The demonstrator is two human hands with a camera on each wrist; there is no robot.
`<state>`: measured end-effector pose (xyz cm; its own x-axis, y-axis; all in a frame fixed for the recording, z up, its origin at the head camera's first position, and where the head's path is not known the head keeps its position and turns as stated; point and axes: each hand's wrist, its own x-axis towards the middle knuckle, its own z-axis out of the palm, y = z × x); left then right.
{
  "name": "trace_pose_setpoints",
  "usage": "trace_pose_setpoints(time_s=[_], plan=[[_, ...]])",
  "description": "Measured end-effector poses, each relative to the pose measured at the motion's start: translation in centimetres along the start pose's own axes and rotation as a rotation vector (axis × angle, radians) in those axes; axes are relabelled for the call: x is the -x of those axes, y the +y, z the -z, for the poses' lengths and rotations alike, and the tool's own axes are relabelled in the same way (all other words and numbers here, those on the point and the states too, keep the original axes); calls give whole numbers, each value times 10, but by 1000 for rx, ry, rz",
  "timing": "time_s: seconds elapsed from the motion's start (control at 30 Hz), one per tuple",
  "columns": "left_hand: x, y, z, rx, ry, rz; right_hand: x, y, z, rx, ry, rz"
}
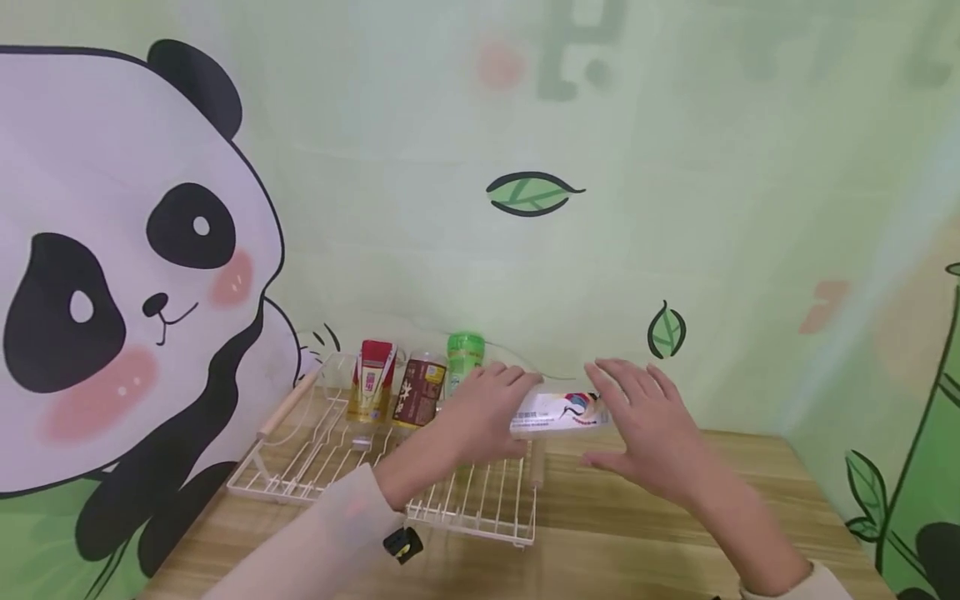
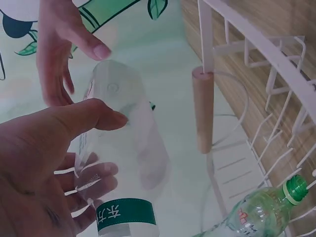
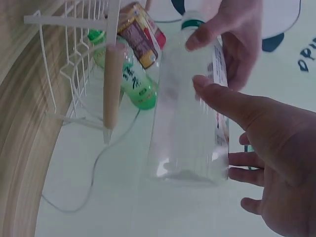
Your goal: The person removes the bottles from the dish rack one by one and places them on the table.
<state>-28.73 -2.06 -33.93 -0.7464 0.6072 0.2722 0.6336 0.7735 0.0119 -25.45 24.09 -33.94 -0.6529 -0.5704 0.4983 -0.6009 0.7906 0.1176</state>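
Observation:
A clear plastic bottle [image 1: 562, 412] with a white printed label is held sideways above the right end of a white wire rack [image 1: 480, 529]. My left hand [image 1: 487, 414] grips it toward the neck, thumb on one side and fingers round the other. A green band with white characters circles the bottle's neck end in the left wrist view. At the base end, my right hand [image 1: 656, 433] is spread with fingers and thumb apart. Its thumb overlaps the clear side of the bottle in the right wrist view, and its fingers extend past the label side.
Standing in the rack are a red-and-gold bottle [image 1: 372, 379], a brown-labelled bottle [image 1: 420, 390] and a green bottle [image 1: 466, 357], upside down. Wooden handles [image 3: 112, 89] flank the rack. Behind the wooden table [image 1: 645, 533] hangs a panda-printed backdrop [image 1: 420, 208].

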Motion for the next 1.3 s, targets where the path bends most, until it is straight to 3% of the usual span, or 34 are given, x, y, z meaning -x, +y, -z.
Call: trace_pose_setpoints(time_s=[0.2, 0.47, 0.7, 1.03, 1.3], plan=[[11, 9, 10, -10, -15, -70, -5, -17, -4, -56, -37, 52], [18, 13, 14, 44, -4, -128, -3, -26, -4, -134, -36, 31], [21, 16, 17, 74, 23, -132, -4, -26, -5, -147, 29, 40], [22, 17, 13, 40, 54, -108, -6, -33, -4, -85, 7, 58], [24, 17, 10, 66, 65, -105, -6, -37, -8, -100, 9, 42]])
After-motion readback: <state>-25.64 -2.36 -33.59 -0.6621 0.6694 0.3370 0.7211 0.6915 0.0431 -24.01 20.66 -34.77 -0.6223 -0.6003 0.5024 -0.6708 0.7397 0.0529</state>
